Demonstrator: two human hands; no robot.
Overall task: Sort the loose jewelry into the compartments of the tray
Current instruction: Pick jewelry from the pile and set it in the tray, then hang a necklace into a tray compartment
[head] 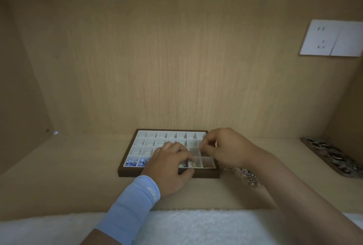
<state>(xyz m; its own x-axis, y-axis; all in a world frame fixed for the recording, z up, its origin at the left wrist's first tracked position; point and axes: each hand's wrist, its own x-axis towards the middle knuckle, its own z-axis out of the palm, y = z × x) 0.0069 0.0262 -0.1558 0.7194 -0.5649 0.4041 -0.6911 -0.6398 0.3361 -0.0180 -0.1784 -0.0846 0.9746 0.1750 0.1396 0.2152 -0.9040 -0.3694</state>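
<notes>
A brown-framed tray (129,173) with white compartments lies on the wooden shelf. Blue beads (135,163) fill its front left cells, and small pieces sit in the front right cells (206,164). My left hand (170,168) rests on the tray's front middle, fingers spread over the cells and thumb at the front rim. My right hand (224,149) hovers over the tray's right side with fingertips pinched together; what they pinch is too small to make out. A pile of loose silver jewelry (248,177) lies on the shelf right of the tray.
A dark tray (334,156) of mixed pieces sits at the far right. A white towel (196,225) covers the front edge. A wall socket (332,37) is on the back panel, and side walls close in the shelf.
</notes>
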